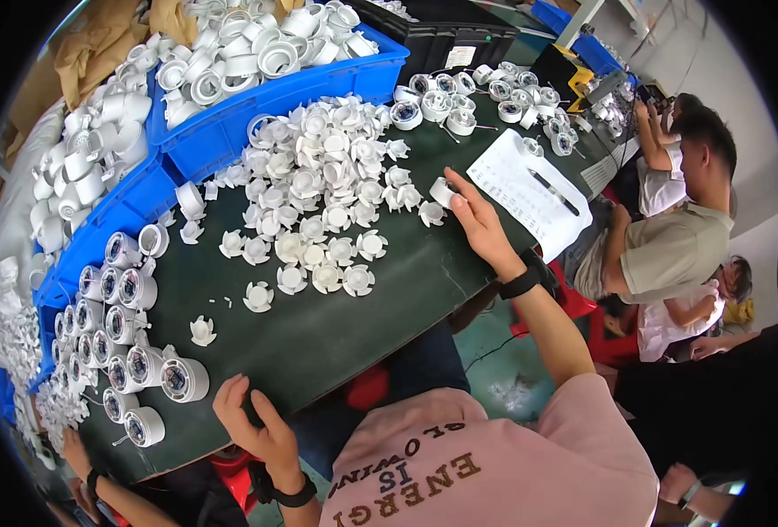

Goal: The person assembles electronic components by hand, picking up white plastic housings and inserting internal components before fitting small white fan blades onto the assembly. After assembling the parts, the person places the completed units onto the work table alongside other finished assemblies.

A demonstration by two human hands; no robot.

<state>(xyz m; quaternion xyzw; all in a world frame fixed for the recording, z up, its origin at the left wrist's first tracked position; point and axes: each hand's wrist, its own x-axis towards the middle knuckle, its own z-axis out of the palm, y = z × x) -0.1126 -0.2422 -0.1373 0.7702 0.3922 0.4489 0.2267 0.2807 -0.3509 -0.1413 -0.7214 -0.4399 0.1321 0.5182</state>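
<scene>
My right hand (pixel 479 220) is closed on a small white round housing (pixel 443 192) with a dark end, just above the table's right part. Beyond the table's front edge, my left hand (pixel 262 430) hangs with its fingers apart and nothing in them. Nearest to it stands a white round unit (pixel 184 379) with a dark circuit face, one of several grouped on the left. Between my hands and the blue bins lies a heap of white finned caps (pixel 319 167). One finned cap (pixel 203 331) lies apart from the heap, nearer my left hand.
Blue bins (pixel 222 145) full of white plastic parts line the table's far and left sides. A paper sheet (pixel 521 189) with a pen (pixel 553 191) lies at right, near more round units (pixel 435 105). Co-workers sit on the right; another person's hand (pixel 77 457) is at lower left.
</scene>
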